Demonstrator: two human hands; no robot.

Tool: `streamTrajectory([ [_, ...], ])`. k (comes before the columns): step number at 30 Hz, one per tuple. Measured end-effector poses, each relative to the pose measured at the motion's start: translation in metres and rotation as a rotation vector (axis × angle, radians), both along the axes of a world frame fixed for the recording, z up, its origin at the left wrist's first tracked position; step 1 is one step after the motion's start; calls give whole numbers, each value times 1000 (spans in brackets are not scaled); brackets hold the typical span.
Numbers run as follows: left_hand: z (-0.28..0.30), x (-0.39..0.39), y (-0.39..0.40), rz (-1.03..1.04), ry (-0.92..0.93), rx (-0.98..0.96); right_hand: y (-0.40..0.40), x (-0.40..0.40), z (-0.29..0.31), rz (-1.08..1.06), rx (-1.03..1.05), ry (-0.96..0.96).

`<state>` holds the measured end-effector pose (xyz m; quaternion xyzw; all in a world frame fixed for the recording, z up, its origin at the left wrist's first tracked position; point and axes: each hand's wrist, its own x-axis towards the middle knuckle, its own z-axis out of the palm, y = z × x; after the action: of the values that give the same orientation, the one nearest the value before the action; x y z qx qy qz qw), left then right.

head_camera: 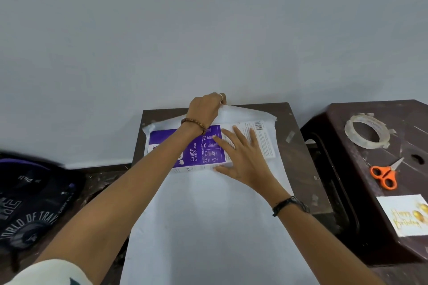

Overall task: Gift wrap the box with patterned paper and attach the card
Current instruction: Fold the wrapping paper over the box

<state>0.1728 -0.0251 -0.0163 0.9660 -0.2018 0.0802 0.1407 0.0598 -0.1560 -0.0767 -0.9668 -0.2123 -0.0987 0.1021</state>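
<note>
Head view, looking down past two bare forearms. Left hand (pixel 206 109) reached across to the far edge of the paper (pixel 208 227), fingers curled over and pinching that edge, lifting it off the table (pixel 298 146) close against the wall (pixel 208 18). A ring on one finger, a beaded bracelet (pixel 194 124) at the wrist. Right hand (pixel 240 157) flat, fingers straight and spread, pressing on top of the box (pixel 185 148), thumb down along the box's near edge. A dark braided band (pixel 289 205) on that wrist.

Box purple and white, lying flat on the far part of the paper, printed "CHIEF SPIKE GUARD", a barcode near its far right corner. Paper showing only its plain white side, running from the raised far edge toward the camera and hanging past the table's near side. A strip of paper bare to the right of the box; little left past the box's left end. Far edge of the table nearly touching the wall, so scant room behind the box.

To the right, well apart from the box, a dark brown stool (pixel 347 169) carrying a roll of clear tape (pixel 366 132), orange-handled scissors (pixel 384 174) lying shut, and a white card (pixel 405 217) with gold "Happy Birthday" lettering, nearest the camera. To the left, a dark bag (pixel 32 203) with white lettering, low beside the table.
</note>
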Motion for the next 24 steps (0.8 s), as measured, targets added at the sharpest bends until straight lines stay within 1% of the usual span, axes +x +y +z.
streamTrajectory([
  [5, 16, -11, 3, 19, -25, -48, -5, -30, -4, -15, -25, -25],
  [9, 32, -24, 1, 10, -49, -81, -7, -50, -4, -86, -69, -22],
  [12, 35, -49, -2, -130, -137, -96, -6, -58, 2, -149, -53, 4],
  [15, 31, -90, 2, -309, -197, -103, -6, -69, 11, -240, 49, 21],
  [16, 29, -102, 4, -359, -214, -95, -6, -73, 13, -264, 54, 13],
  [19, 18, -133, 11, -474, -294, -8, -8, -84, 15, -294, 18, -60],
  [22, 4, -159, 15, -469, -288, 79, -7, -97, 14, -249, 8, -166],
  [24, -7, -173, 14, -450, -269, 98, -9, -106, 14, -212, 13, -251],
])
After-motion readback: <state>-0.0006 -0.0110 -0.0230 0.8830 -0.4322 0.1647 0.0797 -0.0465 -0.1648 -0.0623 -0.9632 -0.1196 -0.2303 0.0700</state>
